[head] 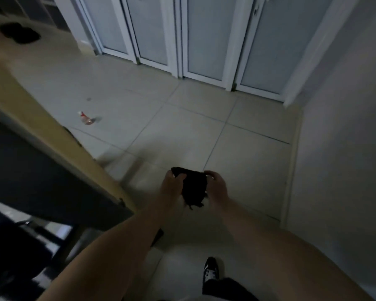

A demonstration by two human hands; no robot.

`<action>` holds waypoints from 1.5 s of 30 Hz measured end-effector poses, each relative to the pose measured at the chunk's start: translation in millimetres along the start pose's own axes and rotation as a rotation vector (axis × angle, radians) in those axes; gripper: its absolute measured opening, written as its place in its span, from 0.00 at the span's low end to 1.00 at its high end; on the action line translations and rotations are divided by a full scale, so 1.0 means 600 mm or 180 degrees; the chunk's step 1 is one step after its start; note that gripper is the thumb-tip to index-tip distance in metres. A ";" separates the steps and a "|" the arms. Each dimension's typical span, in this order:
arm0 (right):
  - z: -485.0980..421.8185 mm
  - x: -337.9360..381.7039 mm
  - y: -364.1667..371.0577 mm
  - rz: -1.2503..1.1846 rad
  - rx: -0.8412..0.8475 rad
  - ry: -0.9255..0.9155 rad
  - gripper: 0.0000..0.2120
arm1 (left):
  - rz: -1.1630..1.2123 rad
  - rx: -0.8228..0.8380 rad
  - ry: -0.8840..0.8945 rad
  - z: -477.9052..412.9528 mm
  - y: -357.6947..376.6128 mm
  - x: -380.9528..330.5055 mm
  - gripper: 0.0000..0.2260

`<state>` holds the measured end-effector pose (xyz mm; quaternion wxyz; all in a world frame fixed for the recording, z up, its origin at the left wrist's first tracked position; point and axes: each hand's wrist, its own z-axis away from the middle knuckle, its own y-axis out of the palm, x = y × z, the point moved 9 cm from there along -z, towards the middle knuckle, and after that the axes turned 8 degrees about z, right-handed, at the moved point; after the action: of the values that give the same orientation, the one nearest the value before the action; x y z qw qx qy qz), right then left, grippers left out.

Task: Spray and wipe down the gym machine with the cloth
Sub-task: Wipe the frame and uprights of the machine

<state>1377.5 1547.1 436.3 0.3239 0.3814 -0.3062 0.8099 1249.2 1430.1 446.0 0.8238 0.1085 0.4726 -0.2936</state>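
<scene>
Left hand (172, 184), right hand (217, 185) outstretched, fingers around black cloth (194, 189)

I can't name the small red thing (86, 118) on the floor (182, 127), too blurred; nor the dark lump (20, 33) upper left.

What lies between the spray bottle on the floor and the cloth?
Only bare floor tiles, in the head view, separate the spray bottle from the cloth.

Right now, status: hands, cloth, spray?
Both busy: left hand and right hand grip the black cloth. Untouched spray bottle on floor, ahead left. No obstacle between.
</scene>
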 end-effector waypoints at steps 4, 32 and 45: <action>-0.094 0.075 -0.034 0.0026 0.0078 -0.0119 0.11 | -0.0199 -0.0075 0.0099 -0.070 0.056 -0.078 0.11; -0.755 0.602 0.609 0.0888 0.1848 -0.0189 0.10 | 0.1081 -0.1474 -0.0463 -0.811 -0.282 -0.403 0.09; -0.875 0.875 1.148 0.1477 0.2952 -0.0576 0.11 | 0.1857 -0.2601 -0.0485 -1.035 -0.677 -0.554 0.20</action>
<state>373.1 1674.7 419.8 -0.0945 0.4753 -0.0187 0.8746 440.2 1513.5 436.9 0.8788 -0.1169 0.4374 0.1505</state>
